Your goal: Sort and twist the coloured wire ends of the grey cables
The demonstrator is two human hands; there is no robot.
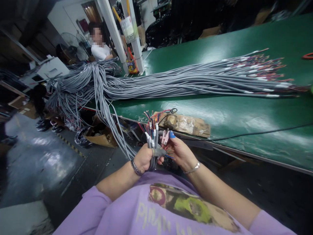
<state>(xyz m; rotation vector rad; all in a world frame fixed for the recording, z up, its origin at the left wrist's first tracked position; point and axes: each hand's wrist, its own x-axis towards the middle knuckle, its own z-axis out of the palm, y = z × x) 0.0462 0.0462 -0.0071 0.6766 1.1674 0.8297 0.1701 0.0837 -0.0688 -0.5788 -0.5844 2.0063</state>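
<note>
My left hand (144, 158) is wrapped around several grey cables (153, 162), held together as a bundle at the bench's near edge. White sleeves (153, 143) sit near their tips, and thin red, blue and black wire ends (149, 119) fan out above. One grey cable end (159, 152) lies crosswise over the bundle, its coloured wires spread toward my right hand (183, 152). That hand is closed, with a blue cover (172, 134) on one digit, against a pink clip (165, 137). Its other fingers are partly hidden.
A long bundle of grey cables (171, 83) stretches over the green bench (244, 112), and more hang off its left end. Near the edge lie a wooden board (190, 124) and a black cord (244, 133). A white post (135, 42) stands behind; a person (100, 49) is at far left.
</note>
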